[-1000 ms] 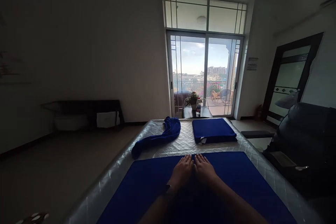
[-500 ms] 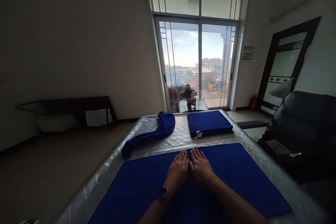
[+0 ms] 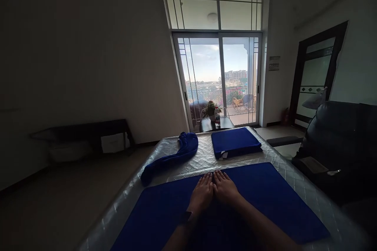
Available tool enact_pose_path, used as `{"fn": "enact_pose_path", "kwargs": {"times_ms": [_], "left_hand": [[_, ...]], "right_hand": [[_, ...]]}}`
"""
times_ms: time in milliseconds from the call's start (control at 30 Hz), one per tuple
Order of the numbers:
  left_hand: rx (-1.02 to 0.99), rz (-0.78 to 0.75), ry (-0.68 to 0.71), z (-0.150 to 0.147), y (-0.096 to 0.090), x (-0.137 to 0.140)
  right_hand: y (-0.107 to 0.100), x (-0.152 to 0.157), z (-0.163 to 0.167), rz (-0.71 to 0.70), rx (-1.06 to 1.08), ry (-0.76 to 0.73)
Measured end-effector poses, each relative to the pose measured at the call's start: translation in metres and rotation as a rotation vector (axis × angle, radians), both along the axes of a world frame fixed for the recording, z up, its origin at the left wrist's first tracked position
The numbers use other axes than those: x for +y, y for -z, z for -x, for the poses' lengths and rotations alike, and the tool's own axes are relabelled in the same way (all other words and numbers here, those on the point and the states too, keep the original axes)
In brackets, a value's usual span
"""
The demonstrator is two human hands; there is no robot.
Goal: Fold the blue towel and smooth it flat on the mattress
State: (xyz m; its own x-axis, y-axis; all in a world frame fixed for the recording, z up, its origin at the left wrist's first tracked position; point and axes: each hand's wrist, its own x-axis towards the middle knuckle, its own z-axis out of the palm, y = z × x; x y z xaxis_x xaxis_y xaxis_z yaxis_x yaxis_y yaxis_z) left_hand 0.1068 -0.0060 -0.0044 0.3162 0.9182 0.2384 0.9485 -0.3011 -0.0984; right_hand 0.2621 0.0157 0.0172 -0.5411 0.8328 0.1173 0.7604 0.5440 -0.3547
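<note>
The blue cloth (image 3: 259, 196) lies spread flat across the near part of the table (image 3: 131, 192), which has a shiny silver quilted cover. The left hand (image 3: 202, 192) and right hand (image 3: 226, 188) rest palm down on it, side by side with fingers together and fingertips at its far edge, gripping nothing. Over the last second, the view has shifted a little, while both hands have stayed at that edge and the cloth has remained flat, so its layout is unchanged. Beyond it are a bunched blue cloth (image 3: 179, 157) and, to the right, a folded blue stack (image 3: 235, 139) with white tags.

Behind, on a small black table (image 3: 207, 126), a pot (image 3: 211, 118) holds a leafy plant (image 3: 210, 108); a bottle (image 3: 217, 117) stands beside it, its contents unclear. At far left, a white box (image 3: 114, 142) sits under a dark stand (image 3: 97, 126); its inside is hidden.
</note>
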Motion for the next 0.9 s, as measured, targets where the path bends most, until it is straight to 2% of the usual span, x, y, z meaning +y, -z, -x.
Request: {"fn": "enact_pose_path", "kwargs": {"times_ms": [367,667,900], "left_hand": [[-0.043,0.151,-0.027,-0.004,-0.015,-0.005],[-0.042,0.125,-0.018,-0.011,-0.028,-0.019],[-0.024,0.122,-0.007,-0.014,-0.032,-0.024]], "right_hand": [[0.000,-0.002,-0.002,0.022,0.000,-0.005],[0.000,-0.004,-0.002,-0.027,-0.007,0.004],[0.003,-0.001,-0.002,-0.010,-0.017,-0.003]]}}
